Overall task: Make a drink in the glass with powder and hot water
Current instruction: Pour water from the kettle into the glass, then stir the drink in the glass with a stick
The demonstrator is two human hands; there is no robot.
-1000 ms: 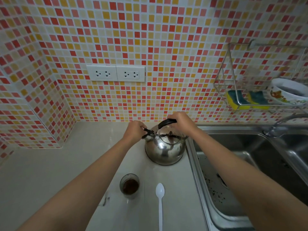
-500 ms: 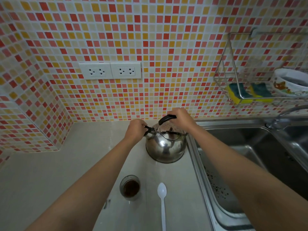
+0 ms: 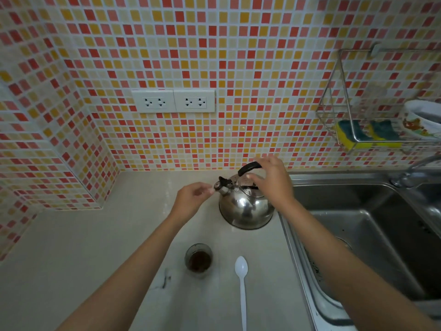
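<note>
A shiny steel kettle (image 3: 245, 207) with a black handle and a black-capped spout stands on the counter beside the sink. My left hand (image 3: 192, 199) hovers just left of the spout, fingers loosely apart, holding nothing. My right hand (image 3: 272, 179) is spread over the kettle's top next to the handle, not gripping it. Nearer to me stands a small glass (image 3: 198, 259) with dark brown powder or liquid at its bottom. A white plastic spoon (image 3: 242, 287) lies to the right of the glass, bowl pointing away from me.
A steel sink (image 3: 372, 235) with a tap (image 3: 415, 168) fills the right side. A wire wall rack (image 3: 353, 130) holds sponges and a patterned bowl. Two white socket plates (image 3: 173, 101) sit on the tiled wall. A dark smudge (image 3: 165, 279) marks the beige counter.
Both hands have let go of the kettle: the left has drawn back from the spout cap and the right has lifted off the handle. The kettle stands in place.
</note>
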